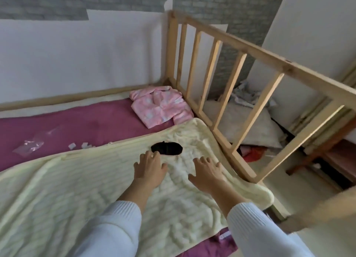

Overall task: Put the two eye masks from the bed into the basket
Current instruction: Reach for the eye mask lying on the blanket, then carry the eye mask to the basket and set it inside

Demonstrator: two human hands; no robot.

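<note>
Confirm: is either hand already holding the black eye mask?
No: the black eye mask lies on the cream blanket, with the open left hand and right hand just short of it.

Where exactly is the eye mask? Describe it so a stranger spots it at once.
Start at the wooden slatted bed rail and come down onto the cream quilted blanket spread over the magenta sheet. The eye mask lies flat on that blanket, just beyond the left hand. It is the only black thing on the bed, unlike the pink garment by the corner.
</note>
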